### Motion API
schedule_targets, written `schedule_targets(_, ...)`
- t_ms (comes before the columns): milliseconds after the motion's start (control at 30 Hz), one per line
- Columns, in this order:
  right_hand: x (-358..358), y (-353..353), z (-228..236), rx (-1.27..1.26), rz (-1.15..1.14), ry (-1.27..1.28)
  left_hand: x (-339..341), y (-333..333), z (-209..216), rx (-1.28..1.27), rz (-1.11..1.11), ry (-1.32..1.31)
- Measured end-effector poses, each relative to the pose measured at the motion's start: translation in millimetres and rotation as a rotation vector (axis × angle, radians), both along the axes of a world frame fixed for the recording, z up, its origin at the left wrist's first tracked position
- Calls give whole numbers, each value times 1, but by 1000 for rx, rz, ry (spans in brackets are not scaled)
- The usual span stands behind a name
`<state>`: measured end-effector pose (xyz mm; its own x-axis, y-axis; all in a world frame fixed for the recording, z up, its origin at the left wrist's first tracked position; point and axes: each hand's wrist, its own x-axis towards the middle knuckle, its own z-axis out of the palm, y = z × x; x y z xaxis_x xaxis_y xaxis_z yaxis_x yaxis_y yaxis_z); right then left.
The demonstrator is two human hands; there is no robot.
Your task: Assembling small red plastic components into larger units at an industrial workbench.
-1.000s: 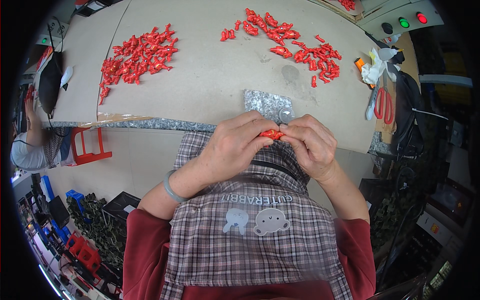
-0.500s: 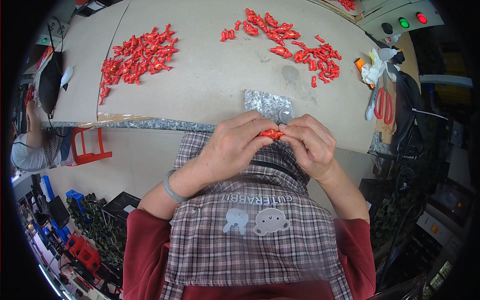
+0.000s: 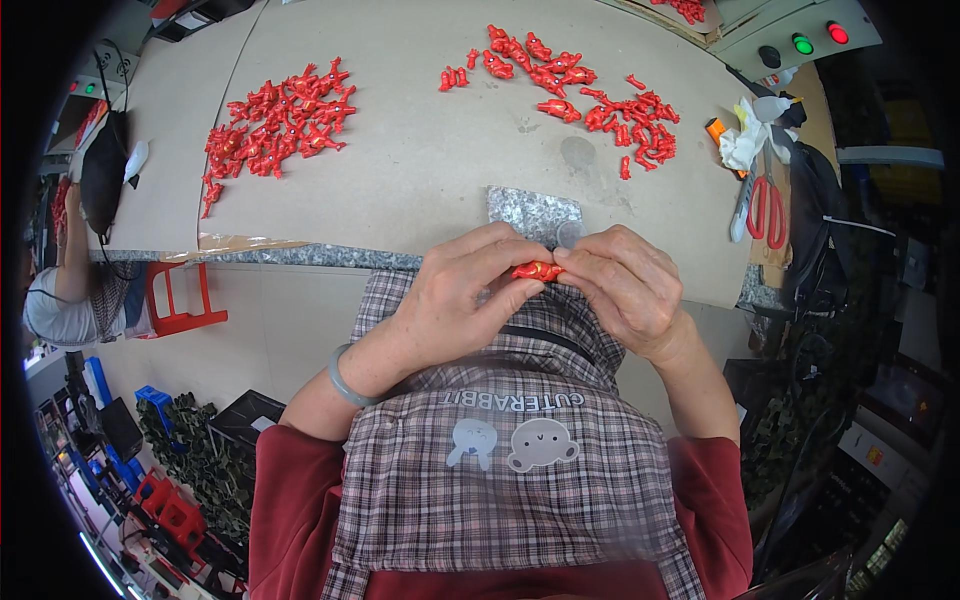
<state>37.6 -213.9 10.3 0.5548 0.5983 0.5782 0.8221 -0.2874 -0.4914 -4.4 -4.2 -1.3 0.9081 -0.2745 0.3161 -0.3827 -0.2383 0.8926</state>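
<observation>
A small red plastic figure (image 3: 537, 271) with golden markings is pinched between my two hands, just off the table's near edge. My left hand (image 3: 468, 285) grips its left end between thumb and forefinger. The fingertips of my right hand (image 3: 625, 285) close on the right end; whatever small part they cover there is hidden. Beyond my hands, a grey speckled patch (image 3: 525, 204) shows on the table, with a clear round disc (image 3: 570, 233) on it, partly covered by my right fingers.
A large pile of similar red figures (image 3: 275, 125) lies at the left of the table (image 3: 400, 150). Red bodies (image 3: 540, 65) and small red parts (image 3: 640, 125) are spread at the far right. Red-handled scissors (image 3: 767, 212) and white tissue (image 3: 740, 140) rest by the right edge. Another person (image 3: 65, 290) sits far left.
The red figure has shifted slightly left in my fingers, and more of its right end shows. My right hand has turned a little, with its wrist moved slightly right.
</observation>
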Motion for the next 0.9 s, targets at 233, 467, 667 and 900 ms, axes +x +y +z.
schedule_targets(233, 5, 0, 5, -52, 24, -66, 0, -1, 5, -25, -10, 48)
schedule_targets(467, 10, 2, 22, -133, 45, -44, 3, 5, 6, 54, -42, 142)
schedule_targets(667, 9, -6, 30, -83, -132, 51, 0, 7, 2, -626, -97, 733)
schedule_targets(900, 5, -11, 21, -115, -168, 51, 6, 10, -2, -704, -131, 706)
